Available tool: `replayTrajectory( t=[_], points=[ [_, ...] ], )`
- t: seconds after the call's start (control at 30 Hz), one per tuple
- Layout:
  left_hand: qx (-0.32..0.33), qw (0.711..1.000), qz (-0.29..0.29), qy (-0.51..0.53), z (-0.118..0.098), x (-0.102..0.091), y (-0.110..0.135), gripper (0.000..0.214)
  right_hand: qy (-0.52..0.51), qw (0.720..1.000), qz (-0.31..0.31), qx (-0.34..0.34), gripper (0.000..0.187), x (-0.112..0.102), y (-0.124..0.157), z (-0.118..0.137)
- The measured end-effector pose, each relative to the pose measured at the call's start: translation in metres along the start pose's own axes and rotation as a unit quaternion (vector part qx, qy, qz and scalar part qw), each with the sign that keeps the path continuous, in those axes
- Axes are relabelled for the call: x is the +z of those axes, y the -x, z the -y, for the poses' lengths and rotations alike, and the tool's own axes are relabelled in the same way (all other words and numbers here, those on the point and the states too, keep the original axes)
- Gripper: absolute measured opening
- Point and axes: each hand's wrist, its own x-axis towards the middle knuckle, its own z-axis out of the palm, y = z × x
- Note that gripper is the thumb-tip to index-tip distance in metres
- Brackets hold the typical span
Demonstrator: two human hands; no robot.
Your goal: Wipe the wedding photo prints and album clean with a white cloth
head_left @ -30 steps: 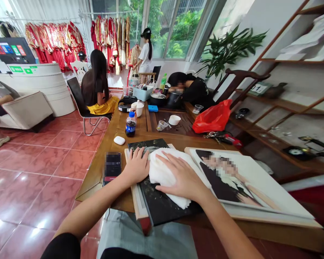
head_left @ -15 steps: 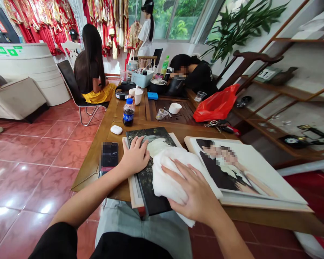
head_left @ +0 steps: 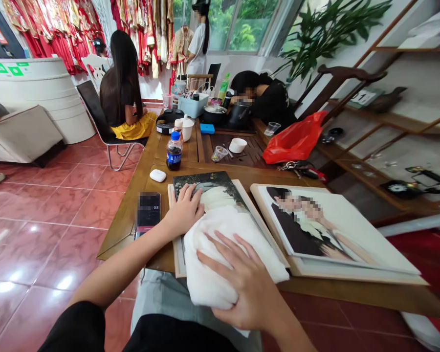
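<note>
A dark photo panel [head_left: 216, 182] with a white dress pictured on it lies over a wooden-edged frame [head_left: 180, 268] at the table's near edge. My left hand [head_left: 185, 211] rests flat on the panel's left side, fingers stretched out. Under my right hand [head_left: 245, 283] is a bunched white cloth [head_left: 209, 239], pressed against the lower part of the panel. The right fingers are spread over the cloth, and the thumb is at its near edge. Much of the panel's lower half is hidden by the cloth and hand.
Right of the panel lies another framed couple photo [head_left: 315, 230]. A phone [head_left: 148, 210], a white earbud case [head_left: 157, 175] and a cola bottle [head_left: 174, 152] stand along the left. Farther back are a white bowl [head_left: 238, 145], a red bag [head_left: 297, 144] and a person leaning over the table.
My right hand has moved the cloth toward me and slightly left across the panel. More of the pictured dress shows above it. My left hand remains in nearly the same place.
</note>
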Motion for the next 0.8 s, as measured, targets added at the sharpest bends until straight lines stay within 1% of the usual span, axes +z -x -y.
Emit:
replayTrajectory(
  t=[0.17, 0.33, 0.47, 0.57, 0.7, 0.8],
  points=[
    [-0.006, 0.999, 0.024, -0.024, -0.002, -0.004, 0.000, 0.063, 0.017, 0.999, -0.035, 0.008, 0.085, -0.001, 0.008, -0.005],
    [-0.011, 0.999, 0.034, -0.033, -0.005, -0.006, 0.000, 0.064, 0.089, 0.990, -0.083, 0.069, 0.072, -0.004, 0.034, -0.025],
    [-0.015, 0.999, 0.030, -0.038, -0.006, -0.005, 0.000, 0.063, 0.120, 0.982, -0.099, 0.105, 0.065, -0.005, 0.045, -0.034],
    [-0.014, 0.999, 0.025, -0.031, -0.005, -0.004, 0.001, 0.062, 0.118, 0.984, -0.094, 0.096, 0.067, -0.004, 0.040, -0.029],
    [-0.009, 0.999, 0.017, -0.026, -0.003, -0.003, 0.001, 0.061, 0.084, 0.991, -0.078, 0.064, 0.071, -0.001, 0.019, -0.008],
    [-0.004, 0.999, 0.016, -0.027, -0.002, -0.002, 0.001, 0.062, 0.052, 0.995, -0.069, 0.054, 0.075, 0.002, 0.005, 0.007]
  ],
)
